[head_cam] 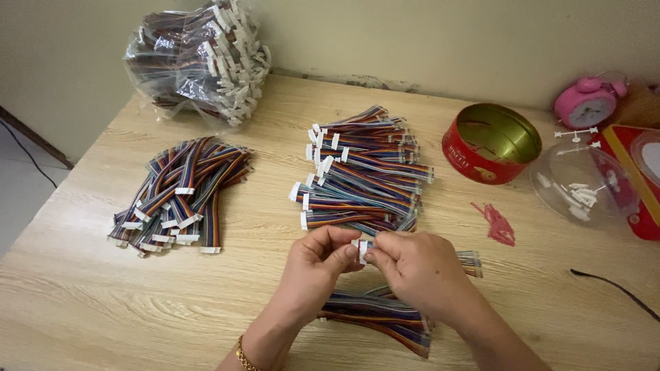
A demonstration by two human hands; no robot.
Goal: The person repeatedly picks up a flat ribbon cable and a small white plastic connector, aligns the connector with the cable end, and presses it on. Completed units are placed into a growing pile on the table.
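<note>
Pale wood-grain covers the table, which stands against a plain light wall. Nearest to the camera, a loose bundle of rainbow ribbon cables is seen lying under the wrists, its long axis running left to right and a little toward the near edge. Just above it, the white connector of one cable is pinched between both hands. The left hand is closed on it from the left with thumb and forefinger, and the right hand is closed on it from the right, so that the fingertips meet on the small plastic piece. The connector is held upright between them, equally near to both hands; its cable is mostly hidden under the right hand.

Farther away, a middle pile of cables is stacked straight ahead of the hands. A second pile lies well apart to the left, and a red round tin stands to the right. A clear bag of cables rests at the wall.
</note>
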